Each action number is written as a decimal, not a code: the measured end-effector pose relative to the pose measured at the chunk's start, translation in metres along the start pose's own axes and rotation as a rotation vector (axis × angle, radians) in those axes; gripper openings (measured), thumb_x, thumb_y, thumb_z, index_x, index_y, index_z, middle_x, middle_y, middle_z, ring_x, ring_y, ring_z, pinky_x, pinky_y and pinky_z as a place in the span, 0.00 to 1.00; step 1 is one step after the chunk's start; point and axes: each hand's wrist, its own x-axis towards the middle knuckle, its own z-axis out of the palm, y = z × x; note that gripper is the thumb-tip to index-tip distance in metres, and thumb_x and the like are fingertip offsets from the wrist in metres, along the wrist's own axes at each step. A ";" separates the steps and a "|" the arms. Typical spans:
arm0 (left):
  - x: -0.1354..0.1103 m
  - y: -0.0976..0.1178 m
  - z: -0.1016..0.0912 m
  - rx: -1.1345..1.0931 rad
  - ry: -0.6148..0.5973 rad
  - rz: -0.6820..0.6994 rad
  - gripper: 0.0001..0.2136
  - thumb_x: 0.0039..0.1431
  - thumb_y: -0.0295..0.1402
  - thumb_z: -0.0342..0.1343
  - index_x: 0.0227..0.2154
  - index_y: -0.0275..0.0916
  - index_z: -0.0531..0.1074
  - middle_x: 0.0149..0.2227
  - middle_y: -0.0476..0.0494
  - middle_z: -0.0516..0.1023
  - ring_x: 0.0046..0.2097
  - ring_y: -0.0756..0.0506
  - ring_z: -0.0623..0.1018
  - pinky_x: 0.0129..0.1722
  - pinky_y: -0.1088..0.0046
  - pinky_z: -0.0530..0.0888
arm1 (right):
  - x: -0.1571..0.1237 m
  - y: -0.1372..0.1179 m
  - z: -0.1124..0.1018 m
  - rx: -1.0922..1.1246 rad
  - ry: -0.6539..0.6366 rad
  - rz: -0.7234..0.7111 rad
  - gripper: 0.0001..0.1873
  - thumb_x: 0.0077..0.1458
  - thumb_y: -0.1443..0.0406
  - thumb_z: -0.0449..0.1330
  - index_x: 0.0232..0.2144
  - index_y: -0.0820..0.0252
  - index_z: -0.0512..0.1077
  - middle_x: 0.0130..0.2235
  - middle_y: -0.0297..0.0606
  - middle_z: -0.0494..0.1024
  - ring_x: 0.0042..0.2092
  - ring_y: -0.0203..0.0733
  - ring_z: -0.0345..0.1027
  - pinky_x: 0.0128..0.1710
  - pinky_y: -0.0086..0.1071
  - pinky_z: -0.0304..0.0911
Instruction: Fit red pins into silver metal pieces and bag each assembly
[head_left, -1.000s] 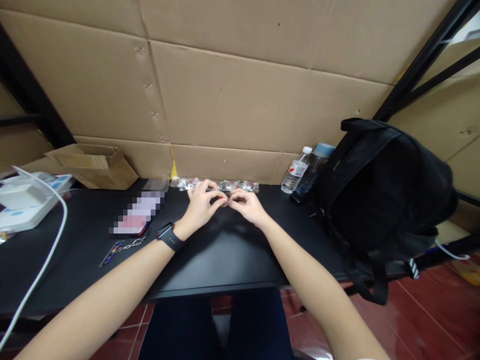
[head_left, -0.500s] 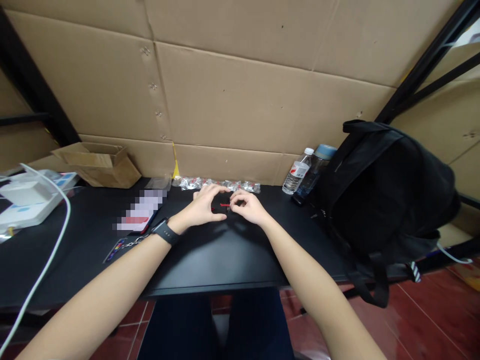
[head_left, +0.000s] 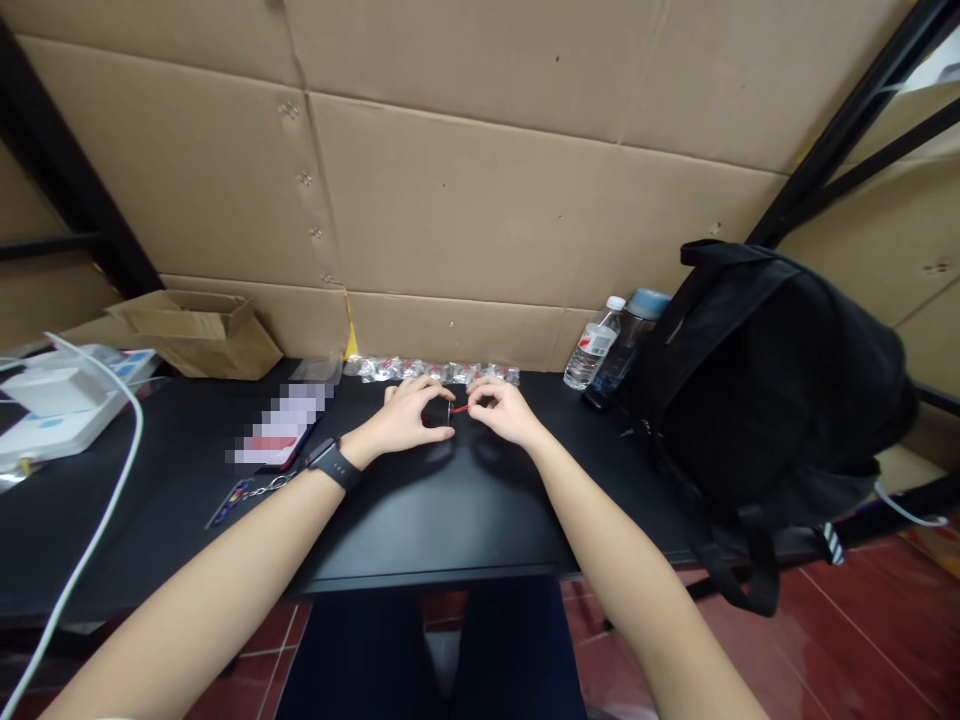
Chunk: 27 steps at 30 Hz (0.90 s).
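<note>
My left hand (head_left: 411, 412), with a dark watch at its wrist, curves in a C above the black table. Between its thumb tip and fingertips stands a thin, shiny upright piece (head_left: 450, 412), too small to name. A short red strip (head_left: 460, 408) runs from this piece toward my right hand (head_left: 504, 410). The right thumb and index finger are pinched together at the strip's end. Behind both hands lies a row of small clear-and-silver packets (head_left: 390, 369) with red marks.
A phone (head_left: 300, 440) with a blurred screen and a keychain (head_left: 229, 502) lie at left. A brown paper bag (head_left: 210, 335) and a white power strip (head_left: 67, 425) stand beyond. Two bottles, one a water bottle (head_left: 592, 345), and a black backpack (head_left: 780, 390) stand at right.
My right hand has drawn slightly right, away from the left. The red strip now spans the gap, and the thin upright piece shows between my left fingertips.
</note>
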 end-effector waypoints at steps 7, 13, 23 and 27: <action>-0.004 -0.032 -0.012 0.118 -0.125 -0.025 0.18 0.50 0.43 0.65 0.44 0.47 0.79 0.55 0.41 0.72 0.58 0.31 0.67 0.56 0.50 0.62 | -0.004 0.005 -0.010 -0.352 -0.104 -0.060 0.04 0.46 0.70 0.67 0.23 0.59 0.76 0.39 0.37 0.75 0.40 0.41 0.69 0.45 0.34 0.63; -0.004 -0.044 -0.001 0.100 -0.093 -0.077 0.08 0.56 0.41 0.60 0.34 0.45 0.80 0.47 0.41 0.76 0.54 0.33 0.69 0.54 0.52 0.62 | -0.003 0.008 -0.023 -0.399 -0.188 -0.004 0.04 0.48 0.71 0.64 0.25 0.59 0.78 0.34 0.36 0.78 0.35 0.38 0.69 0.40 0.30 0.62; -0.003 -0.036 0.012 0.103 -0.027 -0.029 0.08 0.64 0.36 0.52 0.31 0.43 0.74 0.42 0.42 0.76 0.51 0.37 0.69 0.50 0.57 0.63 | -0.013 0.031 -0.076 -0.449 -0.262 0.307 0.26 0.40 0.67 0.74 0.46 0.56 0.80 0.47 0.41 0.81 0.43 0.45 0.74 0.44 0.34 0.67; -0.001 -0.030 0.008 0.085 0.033 -0.053 0.09 0.67 0.35 0.48 0.34 0.42 0.71 0.40 0.41 0.78 0.49 0.37 0.71 0.50 0.56 0.63 | -0.012 0.035 -0.070 -0.401 -0.239 0.274 0.27 0.41 0.66 0.74 0.47 0.57 0.79 0.47 0.42 0.82 0.44 0.44 0.75 0.47 0.35 0.67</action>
